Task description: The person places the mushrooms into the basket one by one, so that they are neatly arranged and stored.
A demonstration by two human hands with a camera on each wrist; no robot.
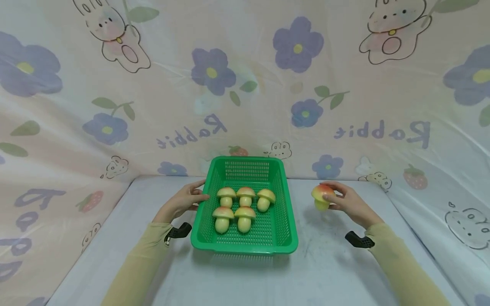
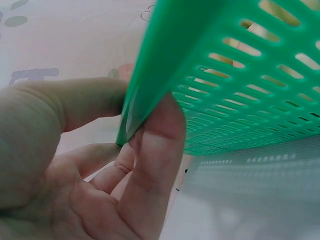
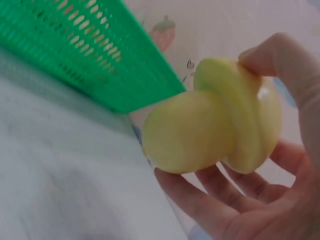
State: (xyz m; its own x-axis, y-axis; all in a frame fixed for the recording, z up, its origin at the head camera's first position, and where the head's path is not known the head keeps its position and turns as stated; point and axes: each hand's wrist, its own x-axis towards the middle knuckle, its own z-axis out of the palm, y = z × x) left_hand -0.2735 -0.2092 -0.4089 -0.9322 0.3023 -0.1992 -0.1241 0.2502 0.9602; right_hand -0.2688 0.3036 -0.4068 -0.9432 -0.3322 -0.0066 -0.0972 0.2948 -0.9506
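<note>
A green plastic basket [image 1: 245, 247] with slotted walls stands on the table, several toy mushrooms [image 1: 246, 214] lying inside in two rows. My left hand [image 1: 184, 199] grips the basket's left rim, thumb on one side and fingers under the edge, as the left wrist view shows. To the right of the basket, my right hand [image 1: 346, 202] holds another toy mushroom [image 3: 190, 132] between thumb and fingers. It has a yellow stem and a cap turning reddish on top. In the head view this mushroom is upright, apart from the basket.
The white table [image 1: 325, 272] extends around the basket. A patterned cloth [image 1: 260, 102] with rabbits and flowers hangs behind and at both sides. Black wrist straps [image 1: 360, 240] sit at both sleeves.
</note>
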